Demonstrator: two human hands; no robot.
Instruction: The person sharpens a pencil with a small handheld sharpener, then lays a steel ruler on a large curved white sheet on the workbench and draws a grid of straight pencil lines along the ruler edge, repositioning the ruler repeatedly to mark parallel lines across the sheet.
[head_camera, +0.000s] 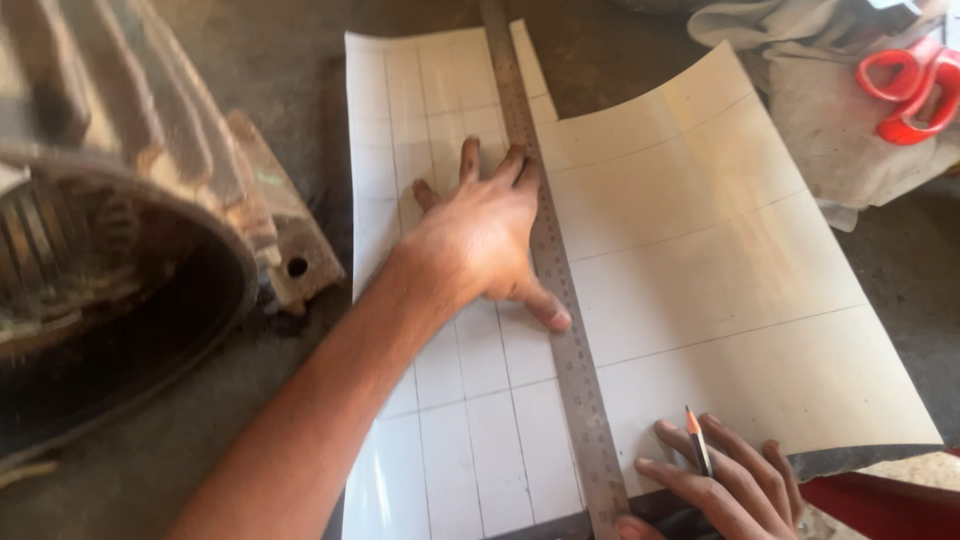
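Note:
A long steel ruler lies lengthwise across a white sheet ruled with pencil lines into a grid. My left hand presses flat on the sheet, fingers and thumb against the ruler's left edge. At the bottom right, my right hand rests on the sheet's near edge with a pencil held between its fingers, tip pointing away from me. The sheet's right half curls up off the surface.
A large rusty electric motor housing with a bolt-hole foot stands at the left. Red-handled scissors lie on a pale cloth at the top right. The work surface is dark and dirty.

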